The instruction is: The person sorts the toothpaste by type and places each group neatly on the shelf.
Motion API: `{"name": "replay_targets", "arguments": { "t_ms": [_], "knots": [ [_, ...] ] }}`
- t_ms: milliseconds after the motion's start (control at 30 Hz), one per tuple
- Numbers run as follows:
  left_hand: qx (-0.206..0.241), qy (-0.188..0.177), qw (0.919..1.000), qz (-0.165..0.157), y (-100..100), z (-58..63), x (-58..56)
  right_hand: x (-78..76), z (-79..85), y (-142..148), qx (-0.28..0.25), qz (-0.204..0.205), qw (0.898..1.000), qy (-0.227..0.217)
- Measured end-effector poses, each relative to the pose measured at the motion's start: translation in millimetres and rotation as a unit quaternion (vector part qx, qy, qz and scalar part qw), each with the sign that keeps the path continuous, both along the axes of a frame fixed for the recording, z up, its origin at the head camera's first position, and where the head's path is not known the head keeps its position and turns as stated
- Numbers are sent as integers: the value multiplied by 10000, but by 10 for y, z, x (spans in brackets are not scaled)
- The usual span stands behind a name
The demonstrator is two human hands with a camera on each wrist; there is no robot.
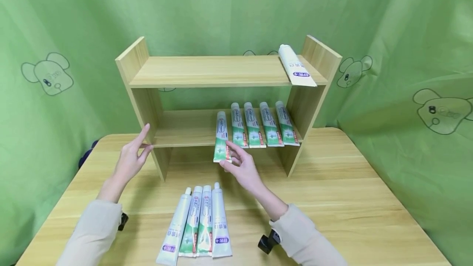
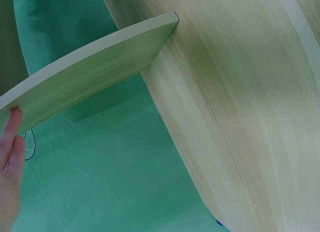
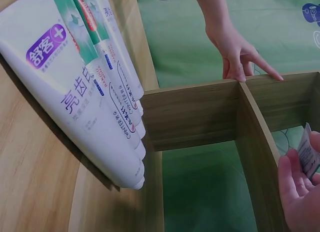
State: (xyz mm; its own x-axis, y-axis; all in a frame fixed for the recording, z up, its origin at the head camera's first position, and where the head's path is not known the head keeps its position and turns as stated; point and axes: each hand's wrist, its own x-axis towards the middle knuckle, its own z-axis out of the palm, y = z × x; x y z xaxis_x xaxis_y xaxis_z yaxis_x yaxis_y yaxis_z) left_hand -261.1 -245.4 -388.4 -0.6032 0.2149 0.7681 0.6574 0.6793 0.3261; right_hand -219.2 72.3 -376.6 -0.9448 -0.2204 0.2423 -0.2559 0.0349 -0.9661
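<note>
A green-and-white toothpaste tube [image 1: 221, 134] lies cap inward at the middle shelf, its flat end jutting past the front edge. My right hand [image 1: 244, 169] pinches that flat end between thumb and fingers; in the right wrist view, part of the tube [image 3: 309, 154] shows at the right edge. To its right, several matching tubes [image 1: 253, 126] lie side by side on the same board. At the shelf's left side panel [image 1: 142, 110], my left hand [image 1: 129, 159] has its index finger extended, fingertips at the panel's front edge.
On the top board [image 1: 218, 69], a white tube with a purple label [image 1: 295, 67] lies at the right end. Several tubes [image 1: 192, 221], white and green-and-white, lie in a row on the wooden table [image 1: 354, 200] before the shelf. A green curtain [image 1: 221, 11] hangs behind.
</note>
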Motion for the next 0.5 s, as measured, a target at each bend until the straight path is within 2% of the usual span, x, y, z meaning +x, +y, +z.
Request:
{"name": "replay_targets", "arguments": {
  "t_ms": [167,500],
  "knots": [
    [9,-31,10000,-21,8,13,-5,-29,-12,-24,-100,-234,9997,3],
    [8,0,10000,-24,10,9,6,-83,-21,-63,-493,-133,9987,-51]
  ]
}}
